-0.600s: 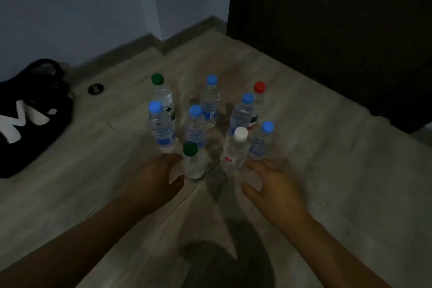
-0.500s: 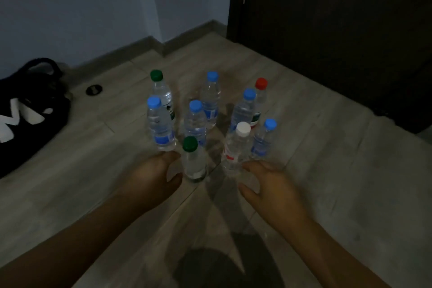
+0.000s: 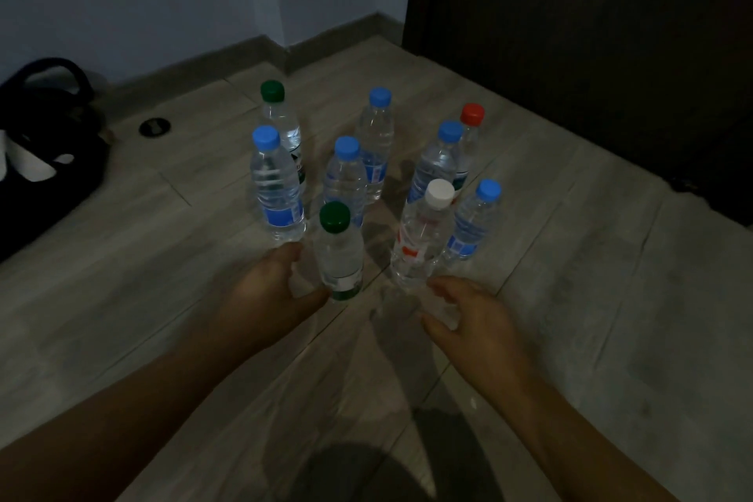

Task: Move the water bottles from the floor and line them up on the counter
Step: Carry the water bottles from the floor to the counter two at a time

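On the floor (image 3: 570, 298), nine water bottles stood upright in a loose cluster, lit dimly. Nearest row: green-cap bottle (image 3: 340, 257) and white-cap bottle (image 3: 421, 245), side by side with a gap between them. Behind them: a blue-cap bottle at left (image 3: 277, 187), a second blue-cap (image 3: 346, 179) at centre, a third (image 3: 438, 165) behind the white-cap one, a fourth (image 3: 472, 224) just beside the white-cap bottle on its right. Back row: second green-cap bottle (image 3: 281, 122), a fifth blue-cap (image 3: 377, 143), a red-cap bottle (image 3: 468, 134) partly hidden. All on the floor; none lifted.

Left hand (image 3: 269, 293) was cupped, fingers spread, thumb touching the base of the near green-cap bottle; fingertips reached toward its far side but the grasp was not closed. Right hand (image 3: 472, 322) was likewise spread, fingers curled, just below the white-cap bottle's base; contact could not be told. Both forearms were bare.

Dark bag (image 3: 45, 159) lay at the floor's left edge by the wall. Small round dark fitting (image 3: 154, 128) sat in the floor near it. Dark door (image 3: 591, 33) stood at the right rear.
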`<state>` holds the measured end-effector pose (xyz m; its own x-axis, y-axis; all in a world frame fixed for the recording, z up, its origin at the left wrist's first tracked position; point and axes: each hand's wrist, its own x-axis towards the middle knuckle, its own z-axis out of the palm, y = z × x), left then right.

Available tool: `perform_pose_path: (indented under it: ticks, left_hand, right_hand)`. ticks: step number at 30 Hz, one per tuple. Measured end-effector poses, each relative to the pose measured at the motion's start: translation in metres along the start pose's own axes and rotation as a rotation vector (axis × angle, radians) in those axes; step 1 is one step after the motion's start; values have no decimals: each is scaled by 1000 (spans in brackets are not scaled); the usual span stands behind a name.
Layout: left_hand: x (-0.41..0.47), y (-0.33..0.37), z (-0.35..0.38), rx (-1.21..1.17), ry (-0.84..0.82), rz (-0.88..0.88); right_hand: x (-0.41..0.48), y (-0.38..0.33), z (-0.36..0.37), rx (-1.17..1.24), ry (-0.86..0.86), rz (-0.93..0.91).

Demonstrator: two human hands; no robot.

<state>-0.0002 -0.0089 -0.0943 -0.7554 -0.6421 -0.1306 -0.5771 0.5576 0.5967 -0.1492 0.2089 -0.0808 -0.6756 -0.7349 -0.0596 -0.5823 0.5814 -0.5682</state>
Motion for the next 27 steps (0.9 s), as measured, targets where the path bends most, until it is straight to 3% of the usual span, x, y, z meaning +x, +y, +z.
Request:
perform_pose_path:
  ticks: [5,11,19,27]
  left_hand:
    - [21,16,1,-158,-59,33]
    - [30,25,14,-266,-57,-11]
    - [28,28,17,-364,-24,-21]
    - [28,23,20,-368,-9,-26]
  right_hand:
    - [25,11,-3,38,39,113]
    - [47,14,6,140,87,110]
    - [75,12,30,400,198,145]
    - [80,17,44,452,290,162]
